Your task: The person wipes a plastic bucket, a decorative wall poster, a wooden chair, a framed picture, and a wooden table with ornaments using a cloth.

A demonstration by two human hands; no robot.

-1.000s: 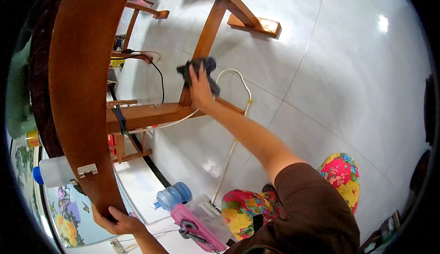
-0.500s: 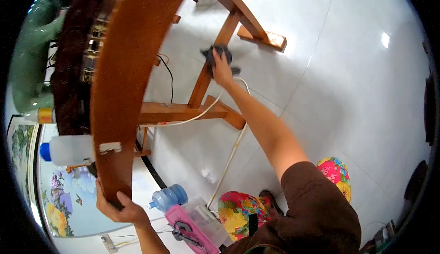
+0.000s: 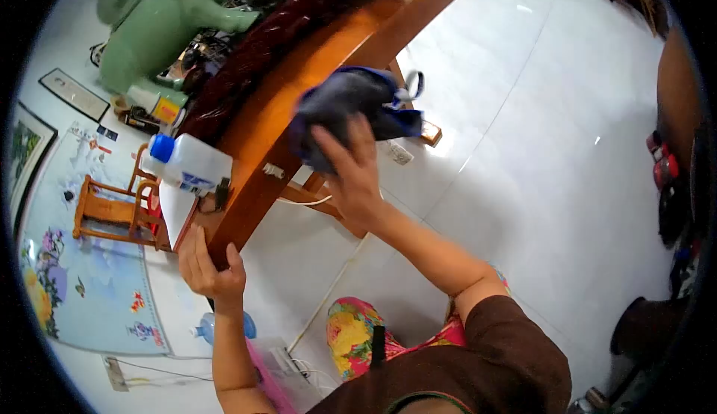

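Note:
My right hand [image 3: 351,167] holds a dark blue-grey cloth [image 3: 347,104], blurred by motion, in front of the edge of the curved wooden table [image 3: 272,126]. Its fingers press on the cloth from the near side. My left hand [image 3: 211,268] grips the near end of the table, thumb on one side and fingers on the other. Between the hands, a small white fitting [image 3: 274,170] is fixed on the table's side. A white plastic bottle with a blue cap [image 3: 196,162] stands on the tabletop near my left hand.
On the table are a green animal figure [image 3: 160,26], a dark carved piece [image 3: 258,63] and a yellow-labelled container [image 3: 166,109]. A wooden chair [image 3: 112,209] stands beyond. Below are a blue water bottle [image 3: 224,327] and a white cable [image 3: 328,283] on the tiled floor [image 3: 515,167].
My right hand has brought the cloth up from the table's lower crossbar to its top edge. The view has turned, showing more of the tabletop. My left hand still grips the table end.

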